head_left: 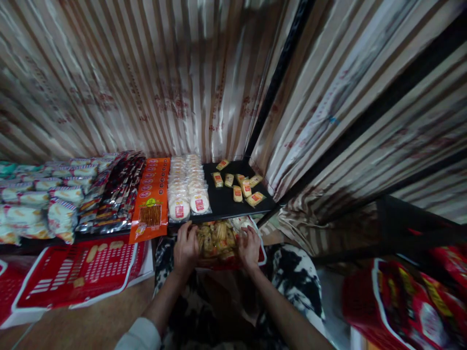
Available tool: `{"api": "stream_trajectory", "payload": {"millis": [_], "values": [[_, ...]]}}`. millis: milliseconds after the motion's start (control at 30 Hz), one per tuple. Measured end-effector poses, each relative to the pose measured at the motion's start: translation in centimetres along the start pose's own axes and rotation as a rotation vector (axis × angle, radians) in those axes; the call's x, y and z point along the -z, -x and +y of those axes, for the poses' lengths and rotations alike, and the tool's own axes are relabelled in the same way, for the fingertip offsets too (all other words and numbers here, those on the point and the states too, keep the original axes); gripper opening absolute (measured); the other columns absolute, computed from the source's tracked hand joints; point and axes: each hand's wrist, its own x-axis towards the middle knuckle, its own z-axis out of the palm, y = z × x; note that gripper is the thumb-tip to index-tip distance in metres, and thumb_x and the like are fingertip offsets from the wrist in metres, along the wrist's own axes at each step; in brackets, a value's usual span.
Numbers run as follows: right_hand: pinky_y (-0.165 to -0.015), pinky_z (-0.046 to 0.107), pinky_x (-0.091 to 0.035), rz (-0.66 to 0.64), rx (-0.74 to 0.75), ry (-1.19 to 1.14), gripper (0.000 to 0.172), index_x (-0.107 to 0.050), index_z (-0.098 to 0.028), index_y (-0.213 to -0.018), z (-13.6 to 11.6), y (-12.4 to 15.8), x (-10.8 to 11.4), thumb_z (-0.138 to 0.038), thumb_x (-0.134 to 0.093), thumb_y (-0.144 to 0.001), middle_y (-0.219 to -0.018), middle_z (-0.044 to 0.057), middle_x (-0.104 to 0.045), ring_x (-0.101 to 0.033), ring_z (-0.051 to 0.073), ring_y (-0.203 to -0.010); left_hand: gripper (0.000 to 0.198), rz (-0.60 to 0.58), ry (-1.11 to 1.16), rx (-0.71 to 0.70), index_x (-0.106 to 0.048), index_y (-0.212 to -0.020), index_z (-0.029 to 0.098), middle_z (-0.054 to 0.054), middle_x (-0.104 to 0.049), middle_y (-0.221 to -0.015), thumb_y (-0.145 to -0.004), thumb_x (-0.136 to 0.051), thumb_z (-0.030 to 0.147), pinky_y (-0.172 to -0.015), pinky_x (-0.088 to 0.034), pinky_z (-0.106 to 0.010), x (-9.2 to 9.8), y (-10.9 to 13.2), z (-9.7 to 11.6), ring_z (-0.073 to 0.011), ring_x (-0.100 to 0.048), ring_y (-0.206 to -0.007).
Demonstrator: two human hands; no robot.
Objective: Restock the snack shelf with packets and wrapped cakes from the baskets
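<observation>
A clear bag of yellow snack packets lies low in front of me, in a red basket with a white rim, between my knees. My left hand grips the bag's left side, fingers bent over it. On its right side, my right hand holds it with curled fingers; the fingertips are partly blurred. Just beyond, several small yellow packets with red labels lie loose on the black shelf. Round white crackers in clear wrappers stand in rows left of them.
An orange snack bag, dark shiny packets and pale wrapped snacks fill the shelf's left. A red basket sits below it. Another basket with red packages is at right. A black post and striped curtain stand behind.
</observation>
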Motion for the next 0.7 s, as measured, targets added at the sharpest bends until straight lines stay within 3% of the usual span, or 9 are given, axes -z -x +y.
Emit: {"api": "stream_trajectory", "payload": {"millis": [133, 233, 333, 533, 700], "values": [[-0.102, 0.044, -0.031, -0.151, -0.090, 0.139, 0.040, -0.054, -0.014, -0.113, 3.1, -1.4, 0.7, -0.032, -0.043, -0.079, -0.126, 0.016, -0.046, -0.038, 0.029, -0.120, 0.030, -0.302, 0.095, 0.012, -0.060, -0.104, 0.016, -0.014, -0.052, -0.125, -0.085, -0.038, 0.010, -0.087, -0.050, -0.034, -2.1, 3.0, 3.0, -0.0212, -0.055, -0.109], [-0.102, 0.042, -0.031, -0.271, -0.103, 0.212, 0.051, -0.048, -0.014, -0.123, 3.2, -2.4, 0.8, -0.031, -0.050, -0.076, -0.130, 0.015, -0.044, -0.034, 0.031, -0.124, 0.032, -0.496, 0.135, 0.053, -0.061, -0.105, 0.018, -0.014, -0.047, -0.133, -0.084, -0.038, 0.010, -0.090, -0.049, -0.038, -3.3, 4.3, 4.9, -0.0226, -0.054, -0.113], [-0.101, 0.039, -0.032, -0.306, -0.115, 0.240, 0.053, -0.045, -0.015, -0.126, 2.6, -2.5, 0.8, -0.023, -0.049, -0.074, -0.131, 0.013, -0.044, -0.037, 0.029, -0.122, 0.036, -0.596, 0.162, 0.088, -0.059, -0.111, 0.019, -0.013, -0.043, -0.138, -0.085, -0.036, 0.009, -0.096, -0.044, -0.038, -3.8, 5.0, 6.2, -0.0218, -0.049, -0.120], [-0.101, 0.039, -0.034, -0.356, -0.111, 0.121, 0.045, -0.055, -0.014, -0.114, 1.6, -0.7, 1.8, -0.020, -0.051, -0.070, -0.121, 0.014, -0.055, -0.046, 0.027, -0.117, 0.034, -0.659, 0.187, 0.128, -0.059, -0.111, 0.018, -0.013, -0.043, -0.139, -0.085, -0.037, 0.012, -0.098, -0.043, -0.036, -3.8, 5.3, 6.8, -0.0208, -0.051, -0.119], [-0.088, 0.043, -0.047, -0.388, -0.329, -0.368, 0.028, -0.065, -0.019, -0.091, 0.1, 0.5, 3.6, -0.032, -0.058, -0.067, -0.097, 0.010, -0.067, -0.059, 0.028, -0.099, 0.033, -0.529, 0.321, 0.207, -0.061, -0.106, 0.017, -0.013, -0.052, -0.131, -0.081, -0.040, 0.010, -0.096, -0.045, -0.041, -3.9, 4.9, 6.3, -0.0222, -0.054, -0.116]]}}
